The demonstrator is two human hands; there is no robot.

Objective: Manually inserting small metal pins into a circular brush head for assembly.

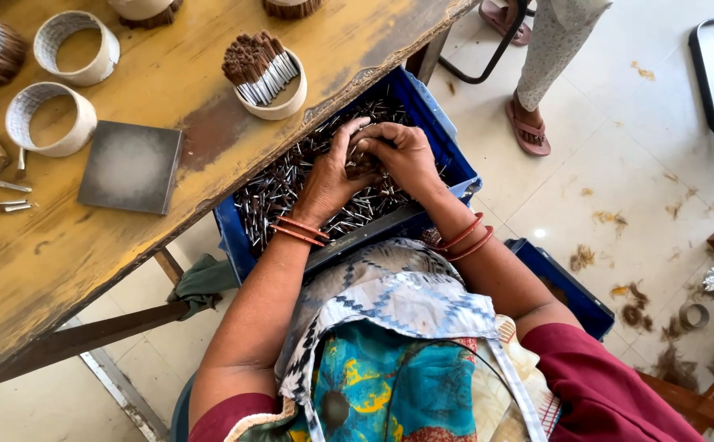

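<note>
My left hand (332, 170) and my right hand (402, 151) meet over a blue plastic crate (452, 147) on my lap, full of small brown sticks with silver ends (279, 192). Both hands are cupped together, fingers closed around a bunch of these sticks gathered between them. Red bangles ring both wrists. A white ring-shaped holder (279, 98) on the yellow wooden table (168, 82) stands just beyond the crate, packed upright with the same sticks.
Two empty white rings (50, 119), a grey square slab (132, 166) and loose sticks lie on the table's left. Another person's sandalled feet (529, 131) stand on the tiled floor at the top right. A second blue crate (565, 286) sits by my right arm.
</note>
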